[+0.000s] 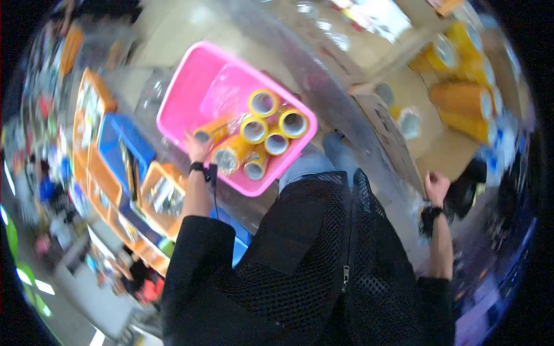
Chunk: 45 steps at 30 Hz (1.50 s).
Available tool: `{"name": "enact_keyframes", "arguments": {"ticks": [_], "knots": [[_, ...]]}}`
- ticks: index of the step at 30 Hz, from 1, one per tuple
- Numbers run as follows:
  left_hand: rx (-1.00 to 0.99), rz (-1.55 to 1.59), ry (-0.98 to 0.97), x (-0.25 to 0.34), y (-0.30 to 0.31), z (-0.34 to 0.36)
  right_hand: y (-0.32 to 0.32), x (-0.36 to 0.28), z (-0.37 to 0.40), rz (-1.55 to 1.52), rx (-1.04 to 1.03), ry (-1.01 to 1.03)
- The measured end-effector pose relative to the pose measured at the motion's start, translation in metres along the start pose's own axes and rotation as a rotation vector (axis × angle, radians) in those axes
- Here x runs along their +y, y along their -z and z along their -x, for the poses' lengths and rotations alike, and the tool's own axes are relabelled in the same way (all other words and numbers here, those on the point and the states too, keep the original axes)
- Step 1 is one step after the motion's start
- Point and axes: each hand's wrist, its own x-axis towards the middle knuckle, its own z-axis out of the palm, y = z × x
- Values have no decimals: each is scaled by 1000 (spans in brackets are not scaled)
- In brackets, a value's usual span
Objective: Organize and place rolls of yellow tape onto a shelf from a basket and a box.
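Note:
My left hand [197, 149] reaches into a pink plastic basin [187, 69], its fingers curled against the end of a yellow roll of tape [214, 128]. Several more tape rolls [254, 130] are bunched in the basin's near right part, most with their hollow cores facing up. Clear plastic film [227, 89] lies at the basin's far side. Off to the right, my right hand [437, 188] is closed beside the lower edge of an open cardboard box [430, 151]; nothing shows in its fingers.
More yellow tape rolls [461, 99] lie inside the cardboard box. Orange bins [92, 164] and a blue tray [118, 151] with small items stand at the left. Another open box [369, 63] holds paper and plastic at the top.

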Motion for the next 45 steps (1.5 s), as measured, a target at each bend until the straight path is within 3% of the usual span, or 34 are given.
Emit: {"name": "enact_keyframes", "arguments": {"ticks": [1,2,3,4,5,7,8,9,10,12,14,16,20,23,27,30,34,36,37,38,39,40,42,43,45], "knots": [[-82,-32,-81,-36,-27,-14,11,-22,-4,-26,-61,-111],[-342,200,57,-15,0,-15,17,-29,-6,6,-90,-95],[-489,480,-25,-63,-44,-39,13,-22,-3,57,-75,-105],[-497,485,-76,-94,-78,-60,14,-19,-2,88,-49,-92],[-407,318,-98,-94,-79,-69,7,-11,1,135,-35,-133],[-271,372,42,-35,-33,-40,14,-21,-1,102,2,-136],[-188,138,84,-6,-12,-26,13,-19,-1,116,21,-118],[-216,156,50,8,-3,-19,15,-18,1,95,19,-132],[-238,166,33,5,6,-18,15,-20,0,63,9,-135],[-118,111,57,-48,-38,-41,14,-21,1,50,36,-133],[-5,-163,-151,-10,-6,-28,15,-24,1,33,33,-131],[26,4,-253,64,39,2,15,-20,1,54,-6,-147],[-101,140,-417,160,56,38,13,-17,0,36,20,-133],[-137,123,-582,193,26,43,12,-17,1,10,17,-142],[-209,-76,-436,249,1,30,13,-22,-1,50,48,-119],[-192,26,-437,233,-54,-6,10,-21,2,53,-2,-165],[-271,-57,-349,235,-54,-17,12,-22,0,65,-7,-153],[-82,180,-216,218,-56,-22,11,-21,1,54,-7,-169],[-83,384,-182,206,-50,-26,10,-20,2,29,27,-144],[-225,723,-48,194,-45,-29,10,-18,3,7,67,-120],[-185,756,64,231,14,10,10,-17,3,7,78,-131],[-117,958,-66,235,29,23,10,-18,3,-4,79,-109],[-87,1034,-128,245,55,37,11,-16,3,-20,91,-89],[-81,1031,-141,266,75,49,10,-16,4,-32,100,-75],[-160,1170,-384,325,127,86,11,-18,4,-67,112,-80]]}}
